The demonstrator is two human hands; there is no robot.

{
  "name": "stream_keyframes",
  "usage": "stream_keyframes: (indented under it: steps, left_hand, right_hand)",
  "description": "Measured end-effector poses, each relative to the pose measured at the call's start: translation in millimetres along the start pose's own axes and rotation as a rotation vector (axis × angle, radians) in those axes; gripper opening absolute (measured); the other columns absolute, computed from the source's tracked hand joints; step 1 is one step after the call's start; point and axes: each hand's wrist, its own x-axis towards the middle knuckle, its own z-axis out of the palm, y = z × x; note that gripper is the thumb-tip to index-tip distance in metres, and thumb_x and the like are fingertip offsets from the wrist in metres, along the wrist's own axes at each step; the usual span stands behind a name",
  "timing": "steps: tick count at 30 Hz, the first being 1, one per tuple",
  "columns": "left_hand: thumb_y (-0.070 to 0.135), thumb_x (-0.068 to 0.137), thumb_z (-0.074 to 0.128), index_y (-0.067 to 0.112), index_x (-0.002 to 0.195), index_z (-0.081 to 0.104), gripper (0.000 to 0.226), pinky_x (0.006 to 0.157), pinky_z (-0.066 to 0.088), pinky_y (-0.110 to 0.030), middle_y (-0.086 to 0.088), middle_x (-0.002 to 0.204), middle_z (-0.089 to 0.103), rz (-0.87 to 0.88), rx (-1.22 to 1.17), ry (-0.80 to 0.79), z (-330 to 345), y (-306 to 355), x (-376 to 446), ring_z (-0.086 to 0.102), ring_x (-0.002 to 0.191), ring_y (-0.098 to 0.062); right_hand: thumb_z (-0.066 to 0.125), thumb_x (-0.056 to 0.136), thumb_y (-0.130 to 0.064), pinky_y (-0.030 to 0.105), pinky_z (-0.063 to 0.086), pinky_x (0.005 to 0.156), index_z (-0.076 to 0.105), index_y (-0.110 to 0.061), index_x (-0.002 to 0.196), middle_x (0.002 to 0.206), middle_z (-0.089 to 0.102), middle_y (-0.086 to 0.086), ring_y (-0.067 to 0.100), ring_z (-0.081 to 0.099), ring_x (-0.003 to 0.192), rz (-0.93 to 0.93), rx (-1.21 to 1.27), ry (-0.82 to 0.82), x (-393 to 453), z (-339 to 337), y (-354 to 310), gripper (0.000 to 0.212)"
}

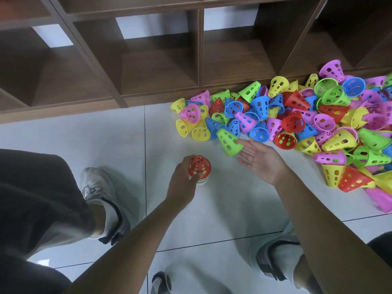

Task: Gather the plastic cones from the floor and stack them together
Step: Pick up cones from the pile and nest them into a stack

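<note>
Right hand (open) touches green cone.

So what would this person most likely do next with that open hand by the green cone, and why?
Probably close the right hand on the green cone and carry it to the stack. That hand is open, its fingertips at the cone's rim, and this cone lies nearest on the edge of the pile. The left hand grips the stack, red cone on top, ready to receive another.

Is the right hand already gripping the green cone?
No. The right hand is open, fingertips just touching the green cone.
</note>
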Motion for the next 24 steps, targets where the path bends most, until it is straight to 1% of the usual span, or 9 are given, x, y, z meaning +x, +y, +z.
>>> stream_keyframes:
  steps: [3, 5, 8, 11, 15, 17, 19, 21, 24]
  left_hand:
    - [0.05, 0.07, 0.072, 0.028, 0.141, 0.049, 0.078, 0.095, 0.041, -0.018, 0.01, 0.133, 0.056, -0.028, -0.098, -0.005, -5.6, 10.5, -3.6, 0.053, 0.12, -0.01]
    - [0.057, 0.069, 0.071, 0.03, 0.146, 0.045, 0.086, 0.095, 0.037, -0.014, 0.015, 0.14, 0.051, -0.022, -0.192, 0.018, -10.0, 21.9, -6.4, 0.049, 0.123, -0.005]
    - [0.055, 0.081, 0.065, 0.038, 0.141, 0.05, 0.064, 0.103, 0.041, -0.027, 0.021, 0.142, 0.053, 0.033, -0.302, 0.083, -16.5, 37.5, -7.3, 0.049, 0.128, -0.006]
    - [0.048, 0.088, 0.066, 0.042, 0.121, 0.059, 0.034, 0.104, 0.047, -0.036, 0.024, 0.125, 0.064, 0.093, -0.377, 0.133, -22.4, 47.6, -6.1, 0.055, 0.125, -0.005]
    - [0.043, 0.09, 0.068, 0.03, 0.113, 0.063, 0.027, 0.098, 0.052, -0.037, 0.018, 0.114, 0.071, 0.119, -0.413, 0.176, -28.8, 48.3, -8.5, 0.062, 0.116, -0.005]
    - [0.045, 0.088, 0.069, 0.03, 0.109, 0.063, 0.027, 0.093, 0.052, -0.034, 0.019, 0.109, 0.071, 0.099, -0.377, 0.174, -28.4, 42.1, -10.5, 0.062, 0.111, -0.001]
    - [0.049, 0.082, 0.07, 0.031, 0.105, 0.062, 0.031, 0.084, 0.047, -0.021, 0.02, 0.104, 0.07, 0.071, -0.311, 0.157, -27.0, 34.9, -14.0, 0.06, 0.103, 0.008]
    - [0.051, 0.077, 0.072, 0.033, 0.108, 0.062, 0.037, 0.081, 0.041, -0.014, 0.018, 0.104, 0.07, 0.053, -0.223, 0.128, -25.3, 27.4, -17.3, 0.058, 0.101, 0.01]
    - [0.042, 0.08, 0.08, 0.031, 0.12, 0.061, 0.046, 0.094, 0.042, -0.026, 0.009, 0.114, 0.066, 0.026, -0.084, 0.11, -20.5, 16.2, -18.3, 0.055, 0.11, -0.009]
  right_hand:
    - [0.05, 0.097, -0.039, 0.034, 0.048, 0.097, 0.07, -0.011, 0.117, 0.12, 0.07, 0.005, 0.019, 0.064, 0.107, 0.012, -0.004, -0.096, -2.1, 24.4, -10.5, 0.04]
    - [0.05, 0.096, -0.041, 0.035, 0.049, 0.096, 0.072, -0.01, 0.115, 0.12, 0.07, 0.008, 0.021, 0.064, 0.107, 0.021, -0.016, -0.153, -4.1, 38.4, -15.0, 0.042]
    - [0.047, 0.097, -0.042, 0.035, 0.049, 0.097, 0.071, -0.008, 0.115, 0.127, 0.067, 0.011, 0.023, 0.063, 0.111, 0.035, -0.056, -0.239, -9.0, 56.1, -19.0, 0.046]
    - [0.048, 0.094, -0.043, 0.034, 0.052, 0.093, 0.075, -0.009, 0.109, 0.121, 0.07, 0.011, 0.022, 0.067, 0.107, 0.07, -0.086, -0.314, -14.2, 71.6, -18.9, 0.046]
    - [0.051, 0.094, -0.042, 0.034, 0.054, 0.092, 0.075, -0.011, 0.109, 0.116, 0.071, 0.01, 0.022, 0.068, 0.105, 0.1, -0.12, -0.366, -21.9, 79.0, -18.6, 0.042]
    - [0.053, 0.093, -0.042, 0.035, 0.053, 0.091, 0.072, -0.011, 0.112, 0.116, 0.072, 0.009, 0.021, 0.069, 0.104, 0.109, -0.214, -0.316, -22.9, 76.0, -19.7, 0.041]
    - [0.055, 0.096, -0.042, 0.034, 0.052, 0.09, 0.07, -0.012, 0.108, 0.117, 0.073, 0.006, 0.022, 0.067, 0.109, 0.107, -0.319, -0.194, -18.8, 69.2, -19.6, 0.036]
    - [0.053, 0.1, -0.039, 0.034, 0.051, 0.089, 0.069, -0.014, 0.105, 0.121, 0.072, 0.005, 0.023, 0.066, 0.113, 0.098, -0.336, -0.071, -11.7, 60.0, -19.2, 0.03]
    - [0.05, 0.102, -0.036, 0.032, 0.052, 0.086, 0.068, -0.015, 0.109, 0.123, 0.07, 0.004, 0.021, 0.065, 0.111, 0.094, -0.31, 0.033, -4.4, 50.4, -19.5, 0.028]
